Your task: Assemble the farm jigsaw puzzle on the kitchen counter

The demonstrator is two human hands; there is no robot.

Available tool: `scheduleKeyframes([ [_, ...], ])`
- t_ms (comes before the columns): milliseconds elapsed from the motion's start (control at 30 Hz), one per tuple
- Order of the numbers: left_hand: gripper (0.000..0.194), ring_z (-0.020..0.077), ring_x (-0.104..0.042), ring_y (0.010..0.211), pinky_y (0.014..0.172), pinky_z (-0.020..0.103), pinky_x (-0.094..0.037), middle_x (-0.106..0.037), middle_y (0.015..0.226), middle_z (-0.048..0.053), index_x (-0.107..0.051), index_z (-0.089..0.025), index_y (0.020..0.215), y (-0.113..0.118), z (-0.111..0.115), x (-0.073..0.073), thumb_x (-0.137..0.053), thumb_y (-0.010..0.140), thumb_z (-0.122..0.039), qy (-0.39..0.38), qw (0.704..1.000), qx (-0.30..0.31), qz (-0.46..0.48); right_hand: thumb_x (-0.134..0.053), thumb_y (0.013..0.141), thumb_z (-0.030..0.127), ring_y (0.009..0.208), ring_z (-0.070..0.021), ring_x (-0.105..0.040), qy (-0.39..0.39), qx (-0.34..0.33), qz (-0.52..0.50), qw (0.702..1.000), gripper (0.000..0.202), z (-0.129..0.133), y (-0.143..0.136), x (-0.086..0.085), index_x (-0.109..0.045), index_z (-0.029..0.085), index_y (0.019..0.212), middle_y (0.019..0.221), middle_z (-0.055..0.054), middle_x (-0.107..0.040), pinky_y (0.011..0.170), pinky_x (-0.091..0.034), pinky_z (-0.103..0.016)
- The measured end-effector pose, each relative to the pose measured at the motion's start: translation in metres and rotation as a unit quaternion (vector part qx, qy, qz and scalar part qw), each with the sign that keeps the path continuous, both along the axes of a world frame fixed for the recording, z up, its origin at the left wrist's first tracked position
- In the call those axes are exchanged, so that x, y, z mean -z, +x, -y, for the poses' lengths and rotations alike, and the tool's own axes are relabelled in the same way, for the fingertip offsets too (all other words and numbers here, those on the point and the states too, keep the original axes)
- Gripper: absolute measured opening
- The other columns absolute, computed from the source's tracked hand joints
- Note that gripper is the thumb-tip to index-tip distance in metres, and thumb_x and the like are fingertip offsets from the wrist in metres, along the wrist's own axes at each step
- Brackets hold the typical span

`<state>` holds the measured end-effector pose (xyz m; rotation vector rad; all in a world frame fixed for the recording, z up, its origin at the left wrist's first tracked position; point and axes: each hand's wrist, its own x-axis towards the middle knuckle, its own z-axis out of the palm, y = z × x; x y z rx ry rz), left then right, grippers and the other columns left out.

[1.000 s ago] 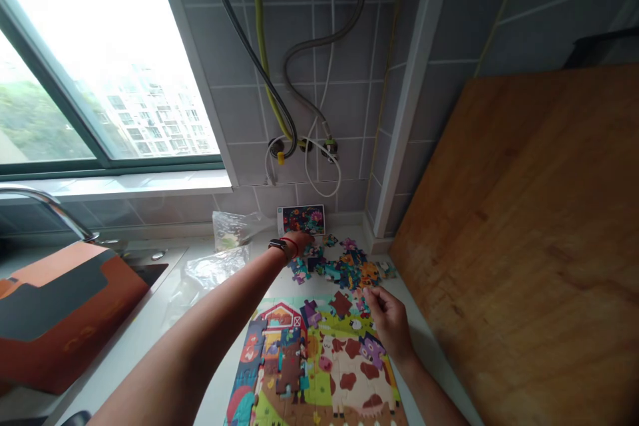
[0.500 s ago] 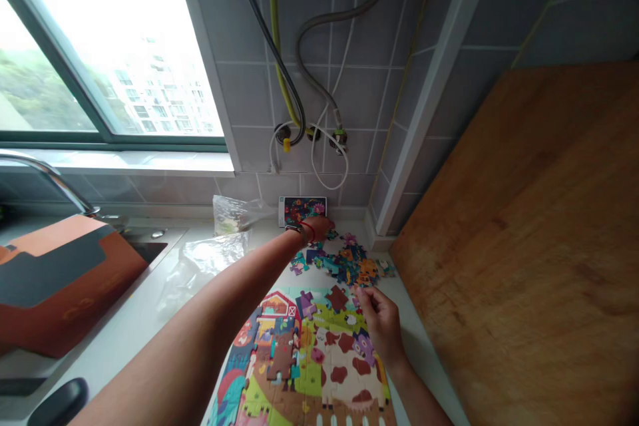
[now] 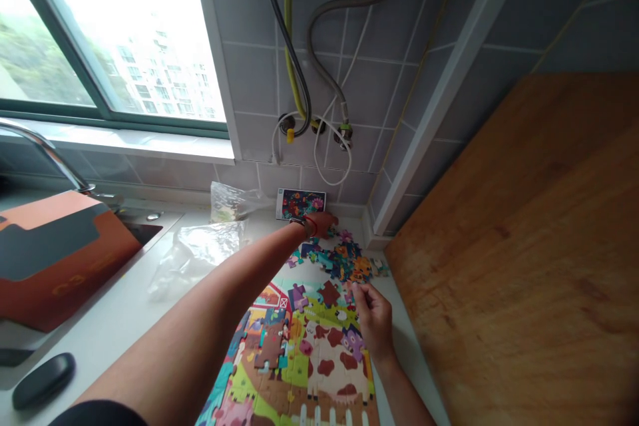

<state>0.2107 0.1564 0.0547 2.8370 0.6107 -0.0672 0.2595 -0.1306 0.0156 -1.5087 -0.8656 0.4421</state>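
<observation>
Tilework (image 3: 257,80) in grey covers the back and carries on around the corner. A large wooden board (image 3: 524,246) leans along the right side, and a window (image 3: 144,20) takes up the upper left. Below runs a white tabletop (image 3: 120,299). Over it stretches the left forearm (image 3: 210,319), hiding part of the puzzle's left side. The puzzle (image 3: 324,367) itself lies flat at the front of the tabletop, between that arm and the right forearm (image 3: 407,379), its print showing a spotted cow and a red-edged barn. An orange and grey box (image 3: 60,259) sits tilted at the left. Between box and left forearm lies a crumpled clear bag (image 3: 204,246), with a smaller clear bag (image 3: 224,200) just behind it. A heap of puzzle pieces (image 3: 344,263) spreads beyond the puzzle's far edge. At the lower left is a dark rounded object (image 3: 44,381). The right hand (image 3: 374,316) is at the heap's near side, fingers curled, tips by a small pink piece (image 3: 348,291); I cannot tell whether its grip is clamped on that. A picture card (image 3: 302,201) stands near the wall, and just in front, at the heap's back, is the left hand (image 3: 322,224); its fingertips are unclear, so I cannot tell how that grip stands. On the puzzle lie a loose brown piece (image 3: 328,293) and a purple piece (image 3: 298,297).
</observation>
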Motion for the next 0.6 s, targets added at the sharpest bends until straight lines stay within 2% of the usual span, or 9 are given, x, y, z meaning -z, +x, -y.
scheduleKeyframes([
  [100,0.050,0.0296,-0.067,0.117,0.099,0.048,-0.057,-0.067,0.132,0.012,-0.065,-0.018,0.134,-0.008,0.000,-0.003,-0.080,0.089,-0.031,-0.006,1.000,0.011,-0.011,-0.065,0.090,0.062,0.050,-0.0118,-0.035,0.003,-0.001,0.000,1.000,0.050,0.000,-0.001,-0.002,-0.060,0.020,0.064,0.053,0.005,-0.040,0.046,-0.031,-0.024],
  [167,0.062,0.0322,-0.067,0.120,0.100,0.042,-0.056,-0.069,0.131,0.012,-0.066,-0.021,0.135,-0.013,0.000,-0.005,-0.086,0.077,-0.026,-0.013,1.000,0.013,0.009,-0.065,0.089,0.062,0.050,-0.0118,-0.036,0.005,-0.001,0.003,1.000,0.050,0.000,-0.002,-0.001,-0.060,0.020,0.063,0.053,0.005,-0.040,0.046,-0.031,-0.024],
  [233,0.065,0.0320,-0.067,0.120,0.098,0.036,-0.055,-0.071,0.130,0.011,-0.068,-0.023,0.134,-0.018,-0.001,-0.008,-0.086,0.071,-0.023,-0.027,0.999,0.011,0.043,-0.065,0.090,0.063,0.050,-0.0119,-0.037,0.005,-0.001,0.005,1.000,0.051,0.000,-0.001,0.001,-0.060,0.020,0.063,0.053,0.005,-0.041,0.046,-0.031,-0.024],
  [300,0.063,0.0288,-0.070,0.113,0.094,0.032,-0.055,-0.073,0.127,0.010,-0.068,-0.022,0.133,-0.023,-0.002,-0.009,-0.083,0.072,-0.023,-0.048,0.995,0.006,0.085,-0.065,0.090,0.062,0.050,-0.0121,-0.037,0.000,-0.002,0.008,1.000,0.050,0.000,-0.001,0.004,-0.061,0.020,0.064,0.053,0.005,-0.042,0.046,-0.032,-0.024],
  [433,0.060,0.0183,-0.074,0.087,0.077,0.025,-0.057,-0.075,0.122,0.009,-0.063,-0.017,0.137,-0.041,-0.004,-0.005,-0.076,0.080,-0.027,-0.099,0.980,-0.018,0.169,-0.065,0.092,0.060,0.052,-0.0124,-0.039,-0.005,0.004,0.009,1.000,0.048,0.000,0.001,0.011,-0.065,0.019,0.068,0.054,0.005,-0.043,0.048,-0.033,-0.024],
  [533,0.057,0.0167,-0.074,0.086,0.074,0.023,-0.058,-0.076,0.120,0.010,-0.058,-0.013,0.142,-0.057,-0.004,0.002,-0.068,0.087,-0.028,-0.120,0.970,-0.039,0.208,-0.065,0.092,0.060,0.051,-0.0124,-0.038,-0.002,0.000,0.011,1.000,0.048,0.000,0.000,0.013,-0.065,0.019,0.068,0.054,0.005,-0.042,0.048,-0.033,-0.024],
  [600,0.054,0.0171,-0.075,0.090,0.076,0.022,-0.058,-0.077,0.116,0.009,-0.059,-0.013,0.141,-0.065,-0.004,0.007,-0.064,0.089,-0.024,-0.124,0.968,-0.049,0.215,-0.065,0.092,0.061,0.051,-0.0125,-0.037,-0.004,-0.004,0.014,1.000,0.048,0.000,0.000,0.013,-0.065,0.019,0.068,0.053,0.005,-0.042,0.048,-0.033,-0.024],
])
